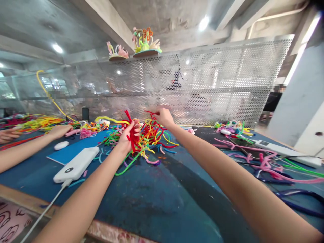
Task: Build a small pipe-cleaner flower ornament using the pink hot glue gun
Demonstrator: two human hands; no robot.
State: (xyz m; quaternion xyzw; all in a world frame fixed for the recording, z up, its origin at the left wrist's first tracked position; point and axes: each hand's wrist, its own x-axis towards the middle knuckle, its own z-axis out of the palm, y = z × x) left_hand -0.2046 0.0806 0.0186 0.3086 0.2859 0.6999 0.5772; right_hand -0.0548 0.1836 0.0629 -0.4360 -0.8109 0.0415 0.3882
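My left hand (128, 135) is closed round a bunch of short red pipe cleaners (128, 116), whose ends stick out above and below the fingers. To its right, my right hand (164, 117) pinches a thin red pipe cleaner (149, 112) over the far side of a tangled heap. That heap of pipe cleaners (153, 135) mixes red, green, yellow, orange and other colours on the dark blue table (152, 195). The fingertips of my right hand are partly hidden.
A white power bank (76, 165) with a cable lies left, near a blue sheet (68, 148). Another person's hands (59, 131) work among pipe cleaners at far left. Pink pipe cleaners (265, 158) and a white power strip (286, 153) lie right. A perforated metal screen (215, 81) stands behind.
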